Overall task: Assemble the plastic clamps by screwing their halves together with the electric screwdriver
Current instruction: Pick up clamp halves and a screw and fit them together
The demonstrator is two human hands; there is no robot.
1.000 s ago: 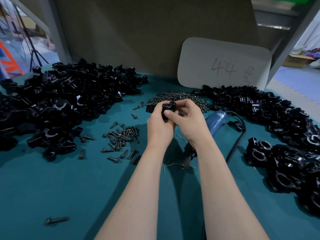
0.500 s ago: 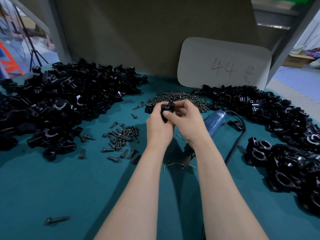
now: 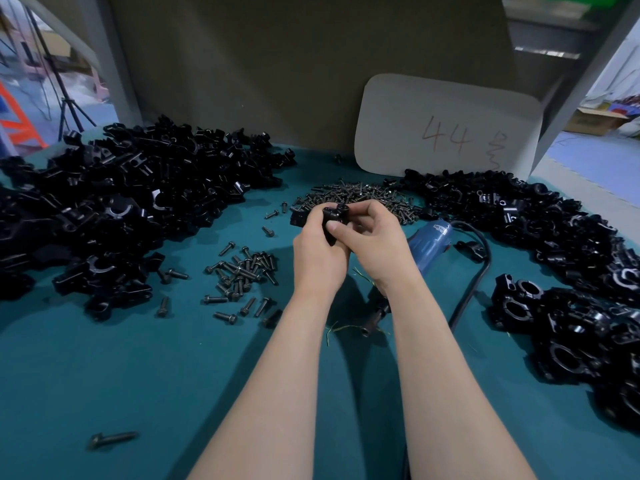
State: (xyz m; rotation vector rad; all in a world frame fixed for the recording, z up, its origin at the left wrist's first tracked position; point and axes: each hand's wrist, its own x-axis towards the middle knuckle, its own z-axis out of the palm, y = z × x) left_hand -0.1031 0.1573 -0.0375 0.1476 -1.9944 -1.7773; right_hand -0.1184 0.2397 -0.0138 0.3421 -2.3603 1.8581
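Black plastic clamp [image 3: 334, 220] was held above the teal table [image 3: 138, 375], just in front of the screw heap [image 3: 356, 197]. Left hand [image 3: 317, 258] gripped it, fingers curled round its lower part. Right hand [image 3: 375, 244] pinched its upper end between thumb and fingertips. Electric screwdriver [image 3: 431, 244] lay on the table beneath the right wrist. Loose clamp halves [image 3: 121, 202] were heaped at left.
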